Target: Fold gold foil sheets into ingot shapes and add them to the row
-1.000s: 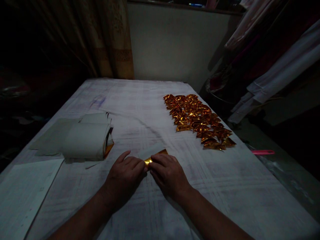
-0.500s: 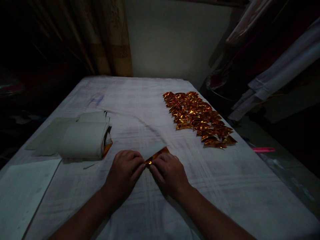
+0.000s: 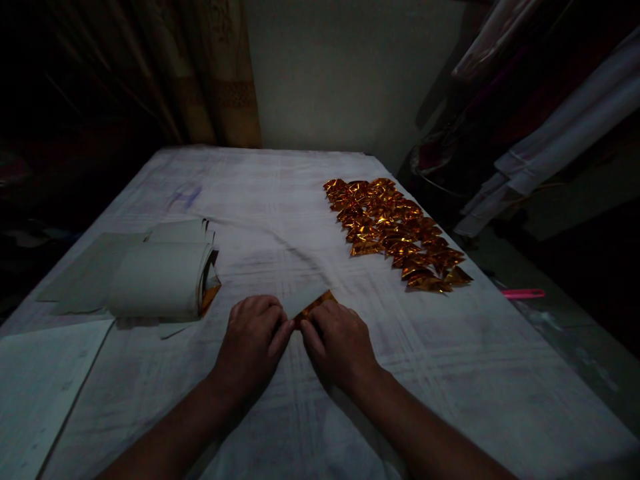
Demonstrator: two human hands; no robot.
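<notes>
A small sheet of gold foil paper, pale on one face and shiny gold on the other, is partly folded between my hands. My left hand pinches its near left edge, thumb and fingers pressed together. On the right edge, my right hand is closed with its thumb close to the left one. Part of the paper is hidden under my fingers. Off to the left lies a stack of pale paper sheets, curled over, with gold showing at its right end.
Rows of folded gold foil pieces lie at the table's right side. A white sheet lies at the near left on the table's checked cloth. A pink handle shows beyond the right edge; a curtain hangs behind.
The view has shifted slightly. Both hands keep hold of the gold foil paper, and the thumbs have moved a little along its near fold.
</notes>
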